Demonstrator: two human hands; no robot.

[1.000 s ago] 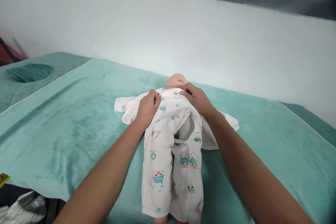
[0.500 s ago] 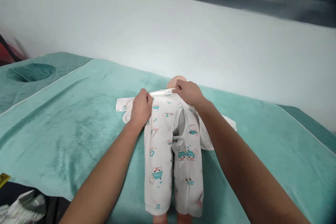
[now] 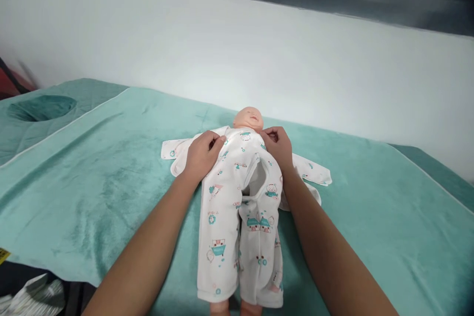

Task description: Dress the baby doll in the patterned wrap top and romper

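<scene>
A baby doll (image 3: 247,117) lies face up on a teal bed cover (image 3: 122,173), its head toward the wall and its feet toward me. Over its body and legs are white printed baby pants (image 3: 222,217) with an open crotch; the waist is drawn up to the chest. My left hand (image 3: 203,154) is closed on the waistband at the left side. At the other side, close under the doll's chin, my right hand (image 3: 280,149) pinches the waistband. A matching white baby shirt (image 3: 314,172) spreads its sleeves out to both sides beneath the pants.
Behind the bed runs a white wall (image 3: 237,54). A round face hole (image 3: 42,107) opens in the bed at the far left. Down at the lower left lies a crumpled printed packet (image 3: 37,296) on something dark.
Both hands have lowered the pants' waist toward the chest, so the doll's face now shows. My right hand has moved down and slightly right, and the right sleeve is more visible.
</scene>
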